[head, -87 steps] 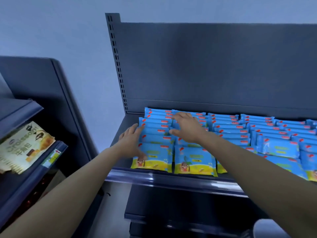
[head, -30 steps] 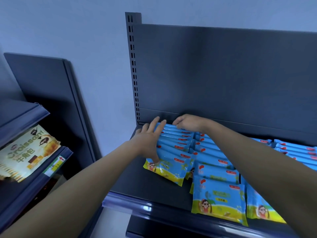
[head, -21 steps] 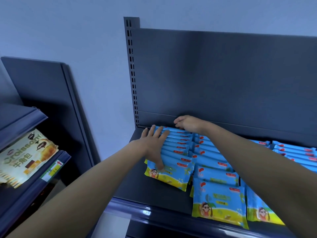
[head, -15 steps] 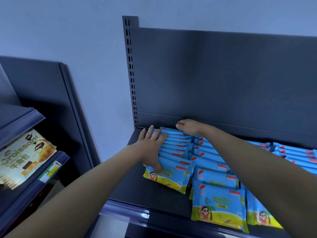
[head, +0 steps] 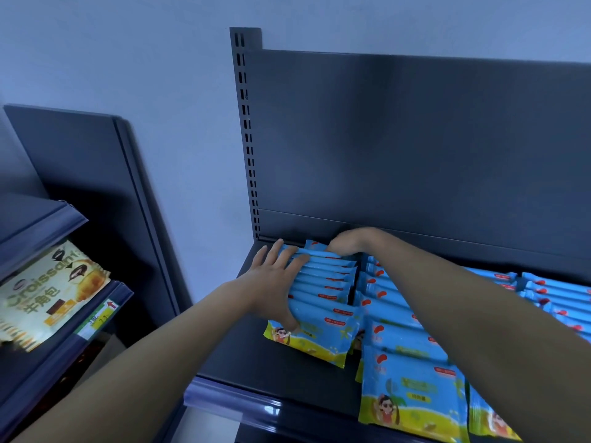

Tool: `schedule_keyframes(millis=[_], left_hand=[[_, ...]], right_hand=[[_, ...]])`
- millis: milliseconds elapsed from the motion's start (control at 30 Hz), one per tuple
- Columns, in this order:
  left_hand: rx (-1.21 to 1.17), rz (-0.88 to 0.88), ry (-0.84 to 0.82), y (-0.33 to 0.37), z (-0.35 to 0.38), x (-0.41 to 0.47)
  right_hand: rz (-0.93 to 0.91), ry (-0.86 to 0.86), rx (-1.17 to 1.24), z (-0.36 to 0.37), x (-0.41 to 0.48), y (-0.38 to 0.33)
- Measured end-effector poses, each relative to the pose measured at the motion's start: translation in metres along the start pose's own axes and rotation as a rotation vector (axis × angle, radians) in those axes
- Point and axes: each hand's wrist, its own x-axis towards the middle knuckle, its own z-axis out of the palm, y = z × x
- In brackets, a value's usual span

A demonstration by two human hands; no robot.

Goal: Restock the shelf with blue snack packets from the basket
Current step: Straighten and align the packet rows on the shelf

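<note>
The leftmost row of blue snack packets (head: pixel 324 281) is lying on the shelf (head: pixel 252 356), shingled one over the next. The row's long axis is running from 6 o'clock at the front to 12 o'clock at the back panel (head: pixel 415 139). Each packet's own long axis is crossing that line, roughly 9 to 3 o'clock. The front packet (head: pixel 315 338) is lying face up, skewed so its yellow edge is pointing towards 7 o'clock.

The left hand (head: pixel 271 286) is resting flat against the row's 9 o'clock side, fingers straight and spread, thumb pressing on the front packet. The right hand (head: pixel 350 243) is reaching over to the row's 12 o'clock end, wrist bent. Its fingers are dipping out of sight behind the rearmost packet, so whether they are gripping anything cannot be told.

The left hand is the nearer one to the skewed front packet, so squaring it probably falls to that hand. The basket is not showing.
</note>
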Motion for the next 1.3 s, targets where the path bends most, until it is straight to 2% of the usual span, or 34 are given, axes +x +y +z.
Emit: schedule_keyframes(millis=[100, 233, 400, 567, 900, 1067, 1167, 1233, 1300], left_hand=[[-0.003, 0.002, 0.006, -0.001, 0.001, -0.002], [-0.021, -0.016, 0.005, -0.002, 0.003, -0.004], [-0.081, -0.065, -0.028, -0.002, 0.002, -0.003], [-0.113, -0.092, -0.020, 0.000, -0.007, 0.006], [-0.161, -0.168, 0.013, -0.013, -0.014, 0.040], [-0.357, -0.207, 0.080, -0.025, -0.004, 0.040], [-0.594, -0.248, 0.121, -0.030, 0.007, 0.039], [-0.745, -0.213, 0.171, -0.029, 0.011, 0.039], [-0.793, -0.173, 0.204, -0.028, 0.013, 0.041]], right_hand=[[0.011, 0.033, -0.042, 0.000, 0.002, -0.003], [-0.014, 0.225, -0.094, -0.004, 0.005, -0.001], [-0.201, 0.424, 0.118, -0.009, 0.003, 0.002], [-0.230, 0.348, 0.288, -0.004, -0.017, 0.002], [-0.146, 0.541, 0.365, 0.003, -0.007, 0.008], [-0.030, 0.615, 0.446, 0.007, 0.004, 0.014], [-0.023, 0.530, 0.653, 0.016, 0.009, 0.007], [-0.018, 0.461, 0.819, 0.019, 0.013, 0.001], [0.005, 0.428, 0.918, 0.018, 0.020, 0.003]])
